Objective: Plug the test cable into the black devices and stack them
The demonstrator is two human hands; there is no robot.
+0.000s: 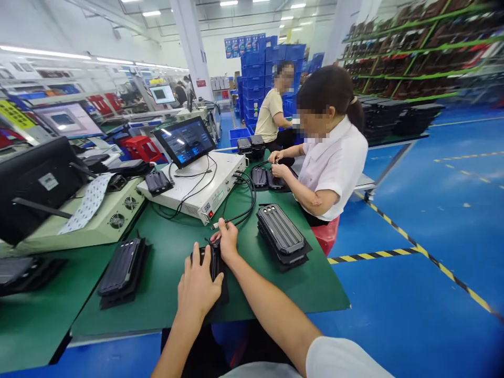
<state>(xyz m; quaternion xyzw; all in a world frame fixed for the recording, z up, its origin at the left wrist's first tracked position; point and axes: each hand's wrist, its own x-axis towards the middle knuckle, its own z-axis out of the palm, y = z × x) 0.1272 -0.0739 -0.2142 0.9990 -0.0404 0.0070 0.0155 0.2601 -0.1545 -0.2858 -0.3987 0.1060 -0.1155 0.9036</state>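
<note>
A black power bank [214, 262] lies on the green table in front of me, on a dark flat panel. My left hand [199, 286] is laid over it, fingers across its top and thumb on its near right side. At its far end, my right hand [227, 242] is closed in a pinch on a black cable [237, 216]; the light-coloured plug [215, 226] shows by the fingertips. Whether the plug touches the power bank is hidden. A stack of ribbed black power banks [281, 231] stands to the right, and another stack [122, 268] to the left.
Behind my hands, a white test unit [205, 191] carries a screen [187, 140] and cables. A co-worker in a white shirt [334, 152] sits at the right table edge, handling small parts above more power banks [260, 177]. A beige fan-cooled unit [90, 215] stands left.
</note>
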